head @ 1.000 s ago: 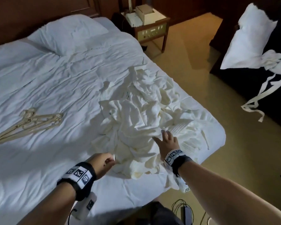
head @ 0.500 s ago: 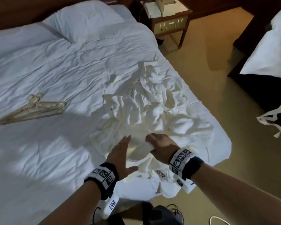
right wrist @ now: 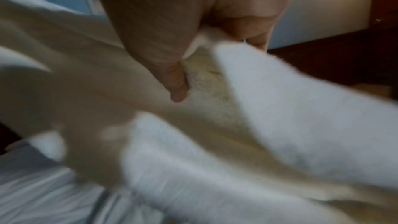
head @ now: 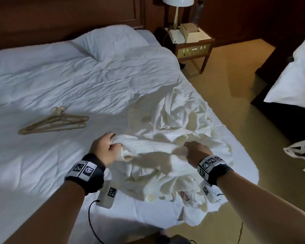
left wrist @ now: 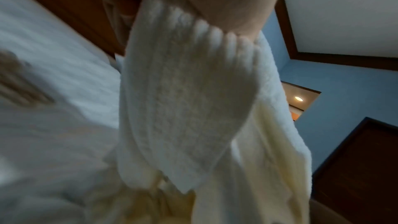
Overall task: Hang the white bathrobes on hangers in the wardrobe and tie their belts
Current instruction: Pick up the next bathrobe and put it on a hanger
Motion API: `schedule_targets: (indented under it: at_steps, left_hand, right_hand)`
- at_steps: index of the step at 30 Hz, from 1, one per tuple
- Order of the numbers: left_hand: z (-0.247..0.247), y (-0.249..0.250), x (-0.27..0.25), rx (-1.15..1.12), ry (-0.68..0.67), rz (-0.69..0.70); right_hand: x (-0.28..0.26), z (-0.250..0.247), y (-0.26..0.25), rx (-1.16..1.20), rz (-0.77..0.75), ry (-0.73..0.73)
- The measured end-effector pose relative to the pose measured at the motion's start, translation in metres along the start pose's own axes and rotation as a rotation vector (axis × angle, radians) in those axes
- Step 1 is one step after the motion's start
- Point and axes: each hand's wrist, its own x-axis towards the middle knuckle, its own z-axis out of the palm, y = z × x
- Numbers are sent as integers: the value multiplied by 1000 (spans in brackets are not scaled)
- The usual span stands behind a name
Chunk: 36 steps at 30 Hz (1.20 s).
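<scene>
A white waffle-weave bathrobe (head: 153, 152) is lifted off the near right corner of the bed, stretched between both hands. My left hand (head: 109, 148) grips a bunched end of it, and the cloth (left wrist: 189, 108) hangs down from the fist in the left wrist view. My right hand (head: 194, 154) grips the other end, thumb pressed into the robe (right wrist: 280, 108). More crumpled white robe cloth (head: 180, 117) lies on the bed behind. Beige hangers (head: 55, 122) lie on the bed to the left.
The white bed (head: 60, 85) has a pillow (head: 111, 41) at the headboard. A bedside table (head: 192, 48) with a lamp stands at the back right. A dark seat on the right holds a white pillow (head: 294, 80) and another robe's belt (head: 301, 148). Carpet floor lies between.
Both hands, earlier reaching onto the pile, have closed on the robe and lifted it off the bed, pulling it apart between them. The head view has tilted upward.
</scene>
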Motion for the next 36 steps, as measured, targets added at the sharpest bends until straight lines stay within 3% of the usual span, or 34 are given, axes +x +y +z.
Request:
schedule_targets:
  at_steps: [3,7,11,14,16,18,21,23,28,36]
  left_hand:
    - [-78,-43,-24,16,127,-49]
    - [-191,-120,-80,147,278,-161]
    - [-325,-214,-168,328,535,-303]
    - [-419,-269,-253,340,817,-540]
    - [-445,-287,-281,307,869,-627]
    - [-459,-306,-310,375,810,-711]
    - [-437,-339,-328,481,464,-735]
    - [-410,-358,-330,432,333,-773]
    - [-377,-388,-287,278,342,-846]
    - [-378,-437,-133,259,356,-795]
  right_hand:
    - [10,-25,-66,-28,-60,125]
    - [10,-43,-213,88,-275,236]
    - [-30,-34,-388,153,-620,218]
    - [-77,-8,-512,216,-890,183]
    - [-89,9,-554,225,-955,168]
    - [-99,35,-600,249,-991,111]
    - [-89,64,-633,228,-948,-72]
    - [-68,84,-635,173,-901,-122]
    - [5,111,-624,114,-748,-196]
    - [167,134,-626,119,-519,-411]
